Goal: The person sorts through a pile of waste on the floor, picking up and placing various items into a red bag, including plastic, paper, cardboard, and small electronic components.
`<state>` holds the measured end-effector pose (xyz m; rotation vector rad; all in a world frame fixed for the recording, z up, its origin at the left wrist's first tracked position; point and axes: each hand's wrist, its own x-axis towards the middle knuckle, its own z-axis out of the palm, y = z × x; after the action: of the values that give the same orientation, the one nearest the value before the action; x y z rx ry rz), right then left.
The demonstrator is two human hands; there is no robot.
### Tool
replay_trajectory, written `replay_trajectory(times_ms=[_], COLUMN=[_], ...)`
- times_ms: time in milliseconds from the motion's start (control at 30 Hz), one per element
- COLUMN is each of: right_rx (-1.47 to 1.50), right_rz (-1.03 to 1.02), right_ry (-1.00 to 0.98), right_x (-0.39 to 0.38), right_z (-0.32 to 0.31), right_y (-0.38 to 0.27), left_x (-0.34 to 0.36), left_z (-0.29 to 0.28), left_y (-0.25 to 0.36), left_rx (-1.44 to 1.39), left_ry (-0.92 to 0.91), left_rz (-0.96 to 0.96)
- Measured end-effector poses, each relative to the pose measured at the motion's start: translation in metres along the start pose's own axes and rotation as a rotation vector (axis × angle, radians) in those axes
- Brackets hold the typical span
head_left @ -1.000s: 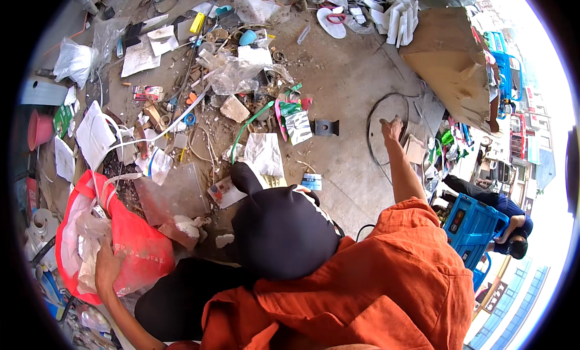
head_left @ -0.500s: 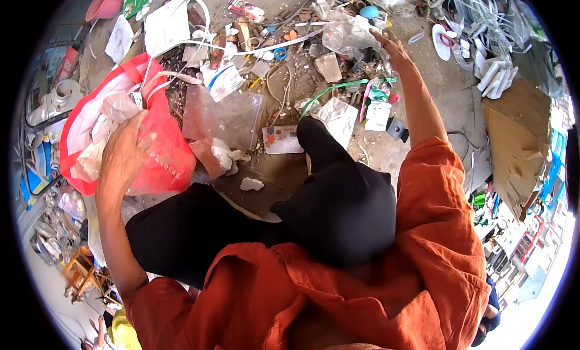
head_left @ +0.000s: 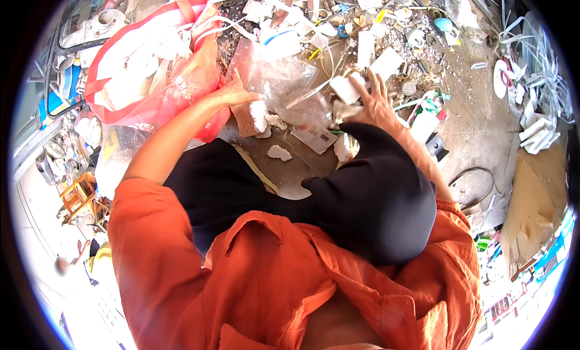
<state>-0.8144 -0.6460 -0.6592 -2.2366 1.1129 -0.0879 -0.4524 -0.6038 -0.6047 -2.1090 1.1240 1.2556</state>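
Note:
My left hand rests at the right side of a red-and-white plastic bag stuffed with pale material, beside a clear plastic sheet. Its thumb and fingers are apart. My right hand is spread among the litter, its fingertips by a blurred white piece; whether they touch it is unclear. A pale brick-like chunk and broken white foam lie below my left hand. A flat printed card lies left of my right hand. My legs in black trousers are bent beneath both hands.
At the right are a tangle of clear straps, a white sandal, a large cardboard sheet and a black cable loop. A small wooden frame and a person are at the lower left. Mixed scrap covers the ground ahead.
The view has swung down over my lap. My right hand has moved from the bare ground at right into the litter ahead; my left hand has shifted to the bag's right side.

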Motion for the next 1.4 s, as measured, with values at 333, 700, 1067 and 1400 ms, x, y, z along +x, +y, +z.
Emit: replay_trajectory(times_ms=[333,700,1067,1400], right_rx=[-0.111,0.676,-0.496,0.509], right_rz=[-0.282,0.057,-0.267,-0.050], right_ry=[0.108,-0.002,0.109,-0.517], right_x=[0.044,0.201,0.373,0.245], right_z=[0.031,-0.094,-0.022,-0.015], right_y=[-0.028,0.027,0.062,-0.059], left_x=[0.075,0.013,0.076,0.066], left_z=[0.040,0.074,0.084,0.045], left_y=[0.063,0.059,0.091,0.108], left_rx=[-0.616,-0.833,-1.641,-2.270], left_ry=[0.283,0.730,0.528,0.346], left_rz=[-0.361,-0.186,-0.042,0.194])
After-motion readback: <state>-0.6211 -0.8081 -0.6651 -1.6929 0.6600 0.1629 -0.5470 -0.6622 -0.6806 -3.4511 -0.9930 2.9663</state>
